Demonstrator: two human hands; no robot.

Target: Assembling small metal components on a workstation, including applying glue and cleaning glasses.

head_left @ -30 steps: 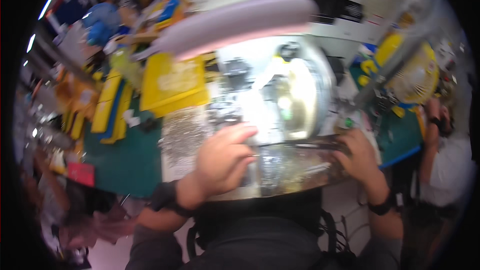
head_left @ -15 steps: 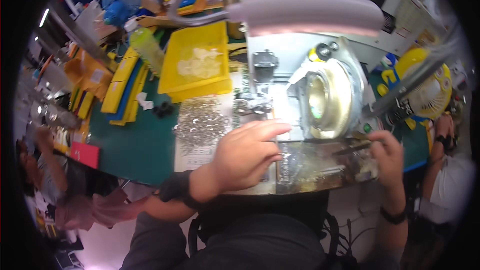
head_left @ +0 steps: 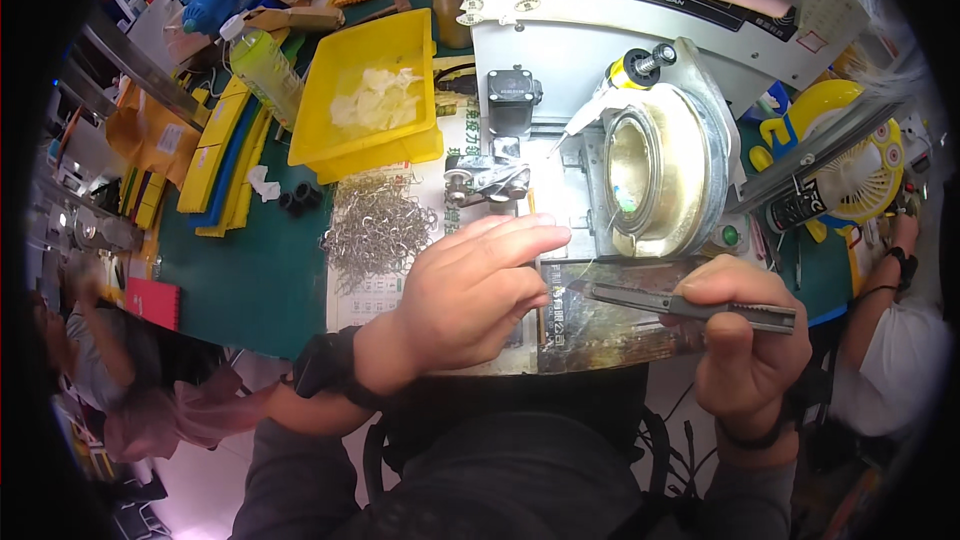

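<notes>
Tweezers (head_left: pixel 690 306), long and dark grey, lie level across my right hand (head_left: pixel 745 345), pinched between thumb and fingers near their back end, with the tips pointing left toward my left hand (head_left: pixel 470 295). I see that left hand hovering palm down, fingers loosely stretched toward the round brass-coloured ring fixture (head_left: pixel 655 175); whether it holds anything I cannot tell. Tweezer tips sit just beside the left fingertips, over a dark worn plate (head_left: pixel 610 325) at the near edge of the bench. Close to the left, a heap of small wire hooks (head_left: pixel 378 230) lies on a printed sheet, and a yellow tray (head_left: pixel 370 100) stands behind it. Free room is narrow: the fixture crowds the far side, the bench edge the near side
</notes>
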